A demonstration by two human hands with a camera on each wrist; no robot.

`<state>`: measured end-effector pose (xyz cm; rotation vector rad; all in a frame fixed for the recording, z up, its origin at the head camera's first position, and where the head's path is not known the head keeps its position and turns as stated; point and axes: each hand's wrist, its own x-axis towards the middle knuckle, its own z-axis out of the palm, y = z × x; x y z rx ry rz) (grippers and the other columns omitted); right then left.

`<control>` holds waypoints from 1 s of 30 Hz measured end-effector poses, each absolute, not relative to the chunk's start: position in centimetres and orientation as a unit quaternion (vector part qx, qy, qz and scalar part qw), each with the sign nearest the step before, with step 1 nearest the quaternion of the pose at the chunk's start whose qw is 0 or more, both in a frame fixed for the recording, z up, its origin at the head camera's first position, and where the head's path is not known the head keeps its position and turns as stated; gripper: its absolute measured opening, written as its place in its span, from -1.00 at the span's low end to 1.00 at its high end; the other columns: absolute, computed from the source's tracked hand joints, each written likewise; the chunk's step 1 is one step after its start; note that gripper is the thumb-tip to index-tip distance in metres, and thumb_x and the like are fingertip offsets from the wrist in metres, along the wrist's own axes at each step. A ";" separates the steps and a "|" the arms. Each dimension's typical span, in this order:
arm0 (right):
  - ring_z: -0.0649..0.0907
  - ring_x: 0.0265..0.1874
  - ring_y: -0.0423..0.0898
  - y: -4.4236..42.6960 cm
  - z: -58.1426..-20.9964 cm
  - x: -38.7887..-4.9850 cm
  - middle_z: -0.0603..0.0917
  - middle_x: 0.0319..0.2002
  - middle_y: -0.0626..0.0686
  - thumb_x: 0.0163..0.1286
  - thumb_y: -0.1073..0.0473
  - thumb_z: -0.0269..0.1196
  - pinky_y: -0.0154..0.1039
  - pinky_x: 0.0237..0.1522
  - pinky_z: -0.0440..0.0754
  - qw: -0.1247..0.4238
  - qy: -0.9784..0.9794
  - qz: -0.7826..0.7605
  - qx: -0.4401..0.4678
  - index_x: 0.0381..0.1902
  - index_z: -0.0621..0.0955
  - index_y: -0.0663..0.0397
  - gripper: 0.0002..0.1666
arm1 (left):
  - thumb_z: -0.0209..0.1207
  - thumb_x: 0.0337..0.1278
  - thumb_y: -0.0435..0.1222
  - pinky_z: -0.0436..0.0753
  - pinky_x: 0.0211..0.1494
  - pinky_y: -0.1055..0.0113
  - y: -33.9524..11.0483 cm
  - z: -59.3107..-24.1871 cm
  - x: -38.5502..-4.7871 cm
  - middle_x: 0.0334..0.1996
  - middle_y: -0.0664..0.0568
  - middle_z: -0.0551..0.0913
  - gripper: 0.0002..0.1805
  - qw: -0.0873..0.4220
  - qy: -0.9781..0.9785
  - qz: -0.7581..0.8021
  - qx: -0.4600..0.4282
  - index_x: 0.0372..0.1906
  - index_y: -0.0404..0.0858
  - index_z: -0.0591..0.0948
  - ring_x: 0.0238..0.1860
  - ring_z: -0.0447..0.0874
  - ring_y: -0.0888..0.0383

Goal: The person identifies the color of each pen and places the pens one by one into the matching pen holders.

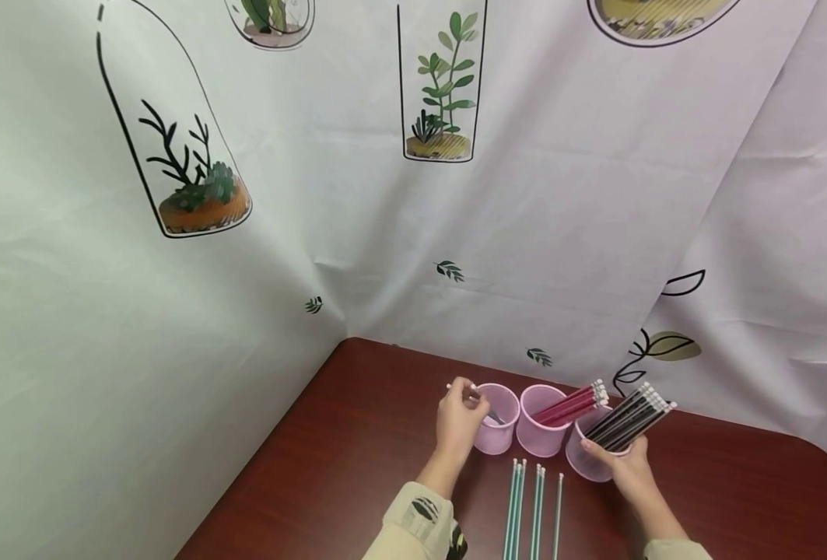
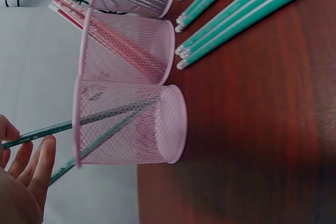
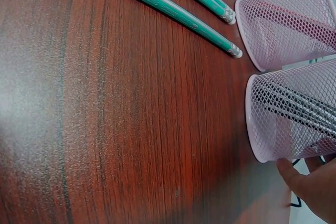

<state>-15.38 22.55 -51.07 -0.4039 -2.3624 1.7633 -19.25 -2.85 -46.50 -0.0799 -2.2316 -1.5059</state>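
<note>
My left hand [image 1: 458, 424] pinches a green pencil [image 2: 52, 130] whose lower end is inside the left pink mesh pencil cup [image 1: 493, 441]. A second green pencil [image 2: 63, 171] leans in that same cup, passing behind the fingers in the left wrist view. On the right, my right hand [image 1: 630, 469] grips the right pink mesh cup [image 1: 583, 463], thumb near its rim and other fingers partly hidden behind. That cup holds a bundle of black pencils [image 1: 626, 420], tilted right with white eraser ends up.
Between them stands a middle pink mesh cup [image 1: 541, 442] with red pencils [image 1: 570, 407] leaning right. Several green pencils [image 1: 514, 505] lie in groups on the dark red wooden table [image 1: 357, 459], in front of the cups. A white printed curtain [image 1: 399, 233] hangs behind the table.
</note>
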 end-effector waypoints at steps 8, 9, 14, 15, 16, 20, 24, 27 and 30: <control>0.24 0.11 0.11 22.6 -51.1 -15.3 0.07 0.22 0.34 0.12 0.18 0.35 -0.15 0.16 0.17 0.085 -0.791 0.591 -0.136 0.30 -0.08 0.35 0.05 | 0.28 -0.19 -0.44 0.58 -0.41 0.47 -3.1 -47.9 -19.2 -0.48 0.12 0.62 -0.81 0.231 -0.785 -0.574 -0.011 -0.41 -0.25 0.50 -0.50 0.62 0.28; 0.25 0.10 0.10 22.6 -51.1 -15.3 0.07 0.22 0.34 0.12 0.18 0.35 -0.17 0.14 0.17 0.087 -0.790 0.591 -0.136 0.30 -0.07 0.35 0.04 | 0.29 -0.19 -0.44 0.57 -0.41 0.47 -3.1 -48.0 -19.2 -0.48 0.12 0.62 -0.81 0.233 -0.786 -0.572 -0.007 -0.42 -0.25 0.50 -0.50 0.61 0.29; 0.26 0.09 0.11 23.1 -52.2 -15.8 0.08 0.20 0.33 0.10 0.13 0.38 -0.15 0.16 0.20 0.097 -0.787 0.594 -0.132 0.28 -0.06 0.33 0.06 | 0.32 -0.18 -0.40 0.56 -0.45 0.47 -3.4 -48.8 -19.1 -0.53 0.14 0.62 -0.81 0.241 -0.786 -0.569 0.007 -0.44 -0.21 0.51 -0.53 0.57 0.29; 0.26 0.10 0.11 23.4 -52.9 -16.2 0.08 0.21 0.32 0.08 0.12 0.39 -0.10 0.18 0.20 0.100 -0.785 0.597 -0.131 0.28 -0.06 0.31 0.07 | 0.32 -0.18 -0.39 0.55 -0.46 0.47 -3.5 -49.0 -19.0 -0.54 0.14 0.61 -0.81 0.242 -0.786 -0.569 0.010 -0.45 -0.20 0.51 -0.54 0.56 0.30; 0.26 0.10 0.12 23.5 -53.0 -16.2 0.07 0.21 0.33 0.08 0.12 0.39 -0.06 0.19 0.19 0.100 -0.784 0.599 -0.130 0.28 -0.06 0.31 0.08 | 0.33 -0.17 -0.39 0.55 -0.47 0.47 -3.6 -49.1 -19.0 -0.55 0.15 0.61 -0.82 0.241 -0.785 -0.571 0.013 -0.45 -0.20 0.52 -0.54 0.56 0.30; 0.30 0.05 0.03 23.8 -53.8 -16.5 0.11 0.18 0.25 0.05 0.09 0.41 -0.23 0.12 0.24 0.114 -0.789 0.590 -0.128 0.27 -0.02 0.28 0.07 | 0.34 -0.14 -0.33 0.53 -0.48 0.44 -3.8 -49.8 -19.1 -0.58 0.18 0.58 -0.83 0.243 -0.783 -0.572 0.025 -0.48 -0.19 0.54 -0.56 0.53 0.33; 0.34 -0.04 -0.10 23.1 -52.4 -15.6 0.16 0.13 0.26 0.07 0.16 0.40 -0.36 0.02 0.25 0.125 -0.796 0.580 -0.119 0.26 0.02 0.32 0.00 | 0.35 -0.13 -0.25 0.50 -0.49 0.43 -4.1 -50.1 -19.3 -0.63 0.20 0.56 -0.82 0.239 -0.794 -0.557 0.038 -0.53 -0.18 0.55 -0.59 0.49 0.35; 0.36 -0.14 -0.29 22.7 -51.8 -15.4 0.21 0.11 0.26 0.08 0.22 0.38 -0.47 -0.05 0.23 0.129 -0.792 0.587 -0.108 0.25 0.08 0.34 -0.06 | 0.32 -0.07 -0.19 0.46 -0.63 0.42 -4.3 -50.2 -19.2 -0.75 0.19 0.52 -0.77 0.187 -0.813 -0.550 0.042 -0.61 -0.19 0.55 -0.75 0.44 0.36; 0.35 -0.20 -0.42 22.7 -51.5 -15.3 0.25 0.08 0.21 0.09 0.23 0.38 -0.55 -0.11 0.22 0.129 -0.791 0.589 -0.104 0.24 0.10 0.34 -0.09 | 0.26 -0.02 -0.22 0.47 -0.75 0.35 -4.3 -50.4 -18.7 -0.84 0.13 0.49 -0.73 0.075 -0.832 -0.549 0.017 -0.68 -0.24 0.55 -0.89 0.39 0.32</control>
